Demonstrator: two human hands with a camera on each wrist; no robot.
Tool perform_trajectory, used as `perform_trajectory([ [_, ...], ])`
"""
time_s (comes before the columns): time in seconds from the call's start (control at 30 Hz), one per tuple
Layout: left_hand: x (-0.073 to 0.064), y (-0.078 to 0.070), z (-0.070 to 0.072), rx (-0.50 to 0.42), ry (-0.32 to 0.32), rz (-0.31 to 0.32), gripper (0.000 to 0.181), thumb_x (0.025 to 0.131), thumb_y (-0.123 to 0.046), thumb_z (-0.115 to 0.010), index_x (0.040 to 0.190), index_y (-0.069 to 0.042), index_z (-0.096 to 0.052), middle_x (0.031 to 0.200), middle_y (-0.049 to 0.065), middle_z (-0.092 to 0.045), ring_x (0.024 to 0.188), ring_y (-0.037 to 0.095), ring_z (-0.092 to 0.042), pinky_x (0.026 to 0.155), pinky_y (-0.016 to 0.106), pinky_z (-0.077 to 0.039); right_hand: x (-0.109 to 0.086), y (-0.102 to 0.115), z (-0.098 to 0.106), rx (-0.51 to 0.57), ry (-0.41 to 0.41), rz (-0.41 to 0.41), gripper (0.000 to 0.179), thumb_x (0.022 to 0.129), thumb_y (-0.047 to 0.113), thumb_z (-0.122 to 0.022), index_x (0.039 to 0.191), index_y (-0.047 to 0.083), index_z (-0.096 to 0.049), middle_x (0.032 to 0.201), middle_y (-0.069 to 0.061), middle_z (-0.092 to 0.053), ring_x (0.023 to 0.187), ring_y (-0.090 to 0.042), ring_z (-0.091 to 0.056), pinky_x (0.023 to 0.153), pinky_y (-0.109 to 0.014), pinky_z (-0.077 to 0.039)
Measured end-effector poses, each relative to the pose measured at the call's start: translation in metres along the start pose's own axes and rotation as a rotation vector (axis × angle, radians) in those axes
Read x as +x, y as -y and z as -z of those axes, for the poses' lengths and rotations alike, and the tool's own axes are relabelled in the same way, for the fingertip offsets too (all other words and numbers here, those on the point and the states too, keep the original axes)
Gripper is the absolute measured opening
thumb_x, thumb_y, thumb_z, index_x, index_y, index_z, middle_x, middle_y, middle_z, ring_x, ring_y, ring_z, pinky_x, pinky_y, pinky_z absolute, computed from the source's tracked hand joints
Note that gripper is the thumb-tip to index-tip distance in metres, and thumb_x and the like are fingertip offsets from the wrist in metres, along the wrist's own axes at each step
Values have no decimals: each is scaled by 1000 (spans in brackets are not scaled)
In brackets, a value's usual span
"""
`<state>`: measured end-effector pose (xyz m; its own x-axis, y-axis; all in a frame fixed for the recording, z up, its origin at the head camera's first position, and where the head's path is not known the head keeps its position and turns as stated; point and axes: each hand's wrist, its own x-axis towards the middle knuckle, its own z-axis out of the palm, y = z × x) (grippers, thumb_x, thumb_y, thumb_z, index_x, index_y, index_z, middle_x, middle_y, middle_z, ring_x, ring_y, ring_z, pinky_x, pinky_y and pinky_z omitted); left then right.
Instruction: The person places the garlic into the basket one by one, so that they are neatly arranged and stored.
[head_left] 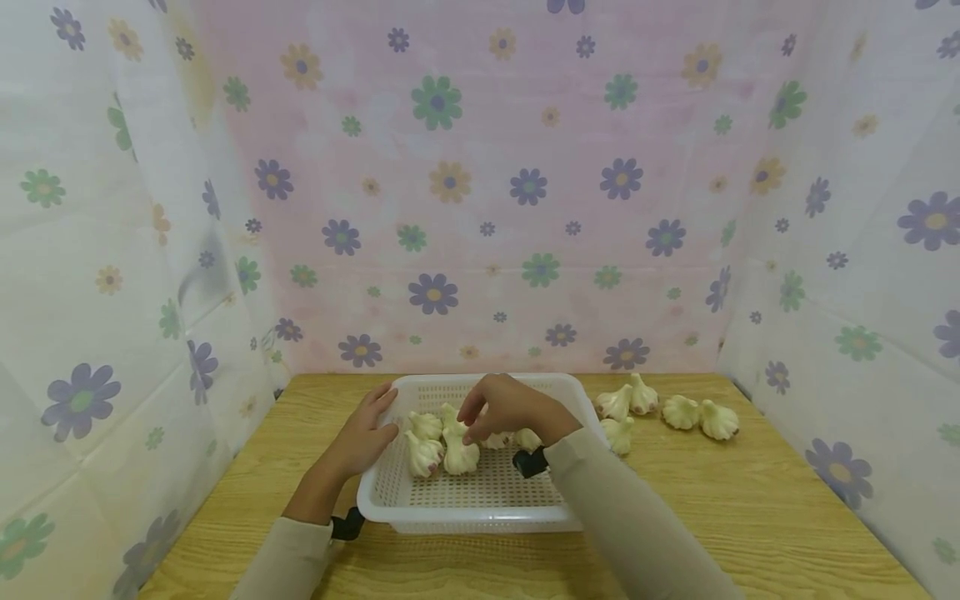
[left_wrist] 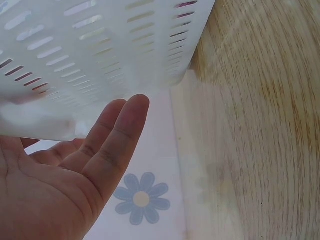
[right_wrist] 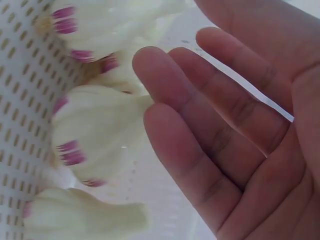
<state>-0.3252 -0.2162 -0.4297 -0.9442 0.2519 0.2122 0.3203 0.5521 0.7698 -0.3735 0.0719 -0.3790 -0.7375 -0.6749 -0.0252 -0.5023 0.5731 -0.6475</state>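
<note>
A white perforated plastic basket (head_left: pixel 480 518) holds several garlic bulbs (head_left: pixel 424 457), mostly grouped in its left and middle part. My left hand (head_left: pixel 364 433) rests at the basket's left rim; in the left wrist view its fingers (left_wrist: pixel 122 135) lie nearly straight by the outer wall. Over the bulbs inside the basket hovers my right hand (head_left: pixel 513 408), its fingertips right beside a bulb (head_left: pixel 452 427). From the right wrist, loosely bent fingers (right_wrist: pixel 175 140) show nothing in the palm, with a purple-streaked garlic bulb (right_wrist: pixel 97 132) next to the fingertips.
To the right of the basket, several more garlic bulbs (head_left: pixel 718 420) lie on the wooden table (head_left: pixel 750 500). One loose bulb (head_left: pixel 619 435) sits close against the basket's right side. Flower-patterned curtains (head_left: pixel 480 192) enclose the table at the back and both sides.
</note>
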Motion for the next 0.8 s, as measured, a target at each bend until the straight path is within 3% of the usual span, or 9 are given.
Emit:
perform_trajectory([
  [0.23, -1, -2, 0, -4, 0, -2, 70, 97, -8, -51, 161, 5, -26, 172, 21, -12, 151, 52, -28, 108, 62, -45, -9, 5, 16, -46, -12, 70, 36, 81, 32, -89, 112, 15, -81, 114, -1, -77, 102, -22, -71, 85, -38, -60],
  [0.43, 0, -1, -1, -17, -3, -1, 70, 97, -7, -51, 161, 6, -25, 172, 21, -12, 152, 51, -26, 110, 64, -42, -28, 6, 32, -7, -13, 102, 30, 84, 32, -86, 112, 23, -80, 122, -7, -75, 98, -19, -76, 84, -33, -60],
  [0.57, 1, 0, -1, -14, -2, -1, 70, 97, -7, -50, 161, 6, -25, 172, 20, -12, 152, 50, -27, 111, 63, -42, -44, 1, 44, 5, -66, 102, 31, 85, 35, -85, 115, 28, -78, 123, 1, -74, 104, -15, -74, 87, -32, -60],
  [0.8, 1, 1, -2, -4, -14, 8, 70, 97, -7, -51, 161, 5, -26, 172, 19, -13, 152, 50, -27, 112, 63, -41, -74, -15, 65, -2, -181, 85, 38, 86, 43, -82, 122, 31, -75, 129, 7, -70, 122, -22, -65, 98, -36, -57],
])
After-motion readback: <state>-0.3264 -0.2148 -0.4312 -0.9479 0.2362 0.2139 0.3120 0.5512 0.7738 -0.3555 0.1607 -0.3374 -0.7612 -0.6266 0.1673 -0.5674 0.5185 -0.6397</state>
